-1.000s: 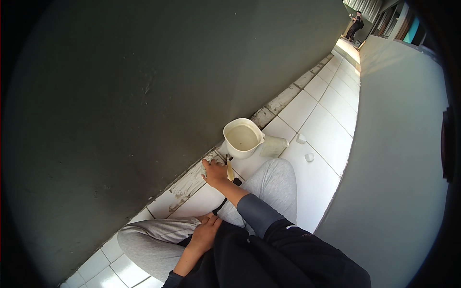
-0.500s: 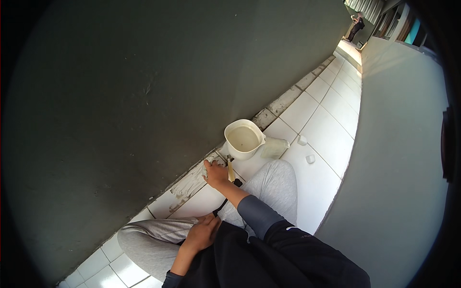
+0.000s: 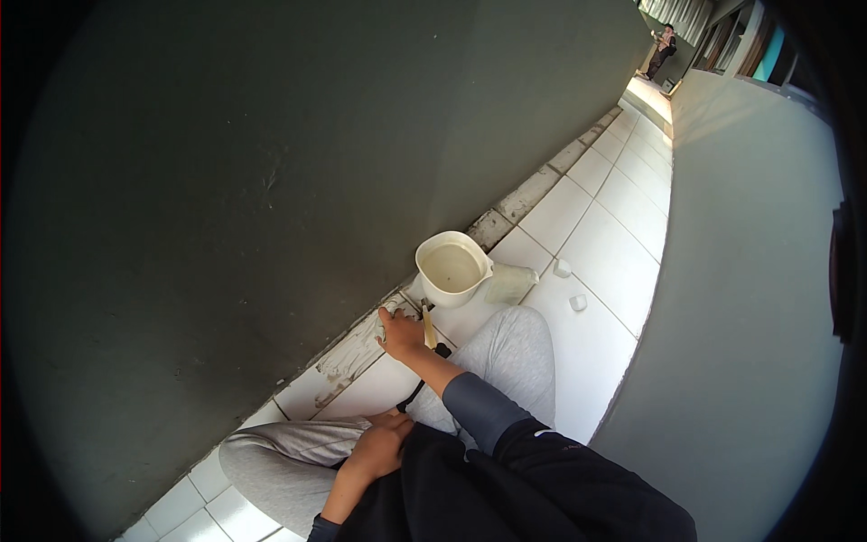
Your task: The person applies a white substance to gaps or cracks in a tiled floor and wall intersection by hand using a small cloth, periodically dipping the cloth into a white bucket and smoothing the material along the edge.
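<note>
My right hand (image 3: 402,335) presses down on a border tile (image 3: 348,354) smeared with whitish paste, at the foot of the dark wall. Its fingers are bent around something small and greyish, mostly hidden beneath them. Just beyond stands a cream-coloured pail (image 3: 452,268) with a spout-like lip and pale liquid inside. Between the pail and my right wrist lies a tool with a yellowish handle (image 3: 428,325). My left hand (image 3: 379,446) rests in my lap, fingers laid loosely against the trousers, holding nothing that I can see.
A pale, crumpled plastic bag (image 3: 512,284) lies right of the pail. Two small white pieces (image 3: 571,287) sit on the white tiled floor (image 3: 614,230). Dark wall (image 3: 271,181) and lighter wall (image 3: 750,271) flank the passage. Another person (image 3: 662,51) stands at its far end.
My right hand has shifted slightly over the smeared tile, its fingers reaching further out. The left hand stays in my lap. The whole view has tilted a little.
</note>
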The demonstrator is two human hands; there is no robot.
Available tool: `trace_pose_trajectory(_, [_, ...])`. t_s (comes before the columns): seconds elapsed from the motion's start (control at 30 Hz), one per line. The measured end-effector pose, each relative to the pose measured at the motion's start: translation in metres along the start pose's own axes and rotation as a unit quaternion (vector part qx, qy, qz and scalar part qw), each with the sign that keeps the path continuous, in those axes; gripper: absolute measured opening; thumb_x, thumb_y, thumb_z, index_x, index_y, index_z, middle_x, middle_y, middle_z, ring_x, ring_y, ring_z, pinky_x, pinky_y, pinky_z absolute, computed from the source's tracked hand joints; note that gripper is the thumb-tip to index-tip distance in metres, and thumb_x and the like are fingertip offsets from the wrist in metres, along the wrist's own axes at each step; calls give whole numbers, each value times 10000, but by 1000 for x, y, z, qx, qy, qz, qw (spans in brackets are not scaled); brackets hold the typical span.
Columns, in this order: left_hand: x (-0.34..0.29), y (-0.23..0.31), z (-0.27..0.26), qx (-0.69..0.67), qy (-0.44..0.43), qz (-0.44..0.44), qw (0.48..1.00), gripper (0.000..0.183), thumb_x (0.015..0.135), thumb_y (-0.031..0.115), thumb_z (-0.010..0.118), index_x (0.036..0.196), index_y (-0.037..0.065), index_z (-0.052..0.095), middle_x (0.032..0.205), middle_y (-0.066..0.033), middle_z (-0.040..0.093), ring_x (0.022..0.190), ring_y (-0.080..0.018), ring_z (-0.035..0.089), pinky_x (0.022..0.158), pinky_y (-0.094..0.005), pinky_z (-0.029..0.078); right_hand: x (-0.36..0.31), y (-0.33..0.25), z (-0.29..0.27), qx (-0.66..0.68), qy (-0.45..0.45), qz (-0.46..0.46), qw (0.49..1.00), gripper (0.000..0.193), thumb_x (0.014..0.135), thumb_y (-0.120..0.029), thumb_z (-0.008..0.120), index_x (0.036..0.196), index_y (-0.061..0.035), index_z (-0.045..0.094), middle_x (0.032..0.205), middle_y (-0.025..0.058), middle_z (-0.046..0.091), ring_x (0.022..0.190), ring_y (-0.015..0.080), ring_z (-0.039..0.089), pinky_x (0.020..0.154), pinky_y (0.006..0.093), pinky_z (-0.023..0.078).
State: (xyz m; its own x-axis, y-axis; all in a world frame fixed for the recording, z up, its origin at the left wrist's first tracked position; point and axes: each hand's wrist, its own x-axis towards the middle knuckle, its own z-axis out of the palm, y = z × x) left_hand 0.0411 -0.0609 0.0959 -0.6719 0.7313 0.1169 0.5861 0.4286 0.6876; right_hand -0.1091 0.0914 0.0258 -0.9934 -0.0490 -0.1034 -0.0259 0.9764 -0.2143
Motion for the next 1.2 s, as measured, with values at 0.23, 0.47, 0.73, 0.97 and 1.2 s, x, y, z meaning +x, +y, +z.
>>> trace_pose_trajectory(0.23, [-6,7,-7,12,-39,-86,995,317,752,197,572,1049,86,567,1043,-130,576,875,-317,593,706,-408,498,-1,1,-3,-8,-9,7,1000,476,749,-355,639,1094,-160,376,957,151,547,823,315,597,662,428,476])
trace_pose_trajectory(0.47, [-8,-2,-8,100,-169,-163,967,244,769,227,558,986,125,599,902,-112,616,779,-312,611,665,-415,497,1,2,1,2,-3,3,1000,484,745,-359,641,1092,-159,369,957,153,546,818,313,599,659,428,476])
trace_pose_trajectory(0.73, [0,7,-3,29,19,-40,999,227,772,204,557,981,115,569,872,-117,612,760,-302,612,636,-397,501,3,1,1,3,-12,12,1000,477,747,-361,638,1084,-157,368,964,152,542,818,311,601,654,419,481])
trace_pose_trajectory(0.97, [-11,3,-8,58,-41,-108,992,253,785,289,556,954,109,614,834,-121,624,698,-325,612,631,-418,499,3,3,4,1,1,8,1000,474,746,-358,640,1072,-151,365,957,159,543,798,317,605,640,420,486])
trace_pose_trajectory(1.2, [-6,2,-11,141,-145,-162,966,281,795,373,529,852,130,659,702,-120,624,667,-319,614,618,-411,500,2,2,3,3,6,8,1000,478,743,-352,644,1072,-147,364,940,162,547,790,321,605,640,420,487])
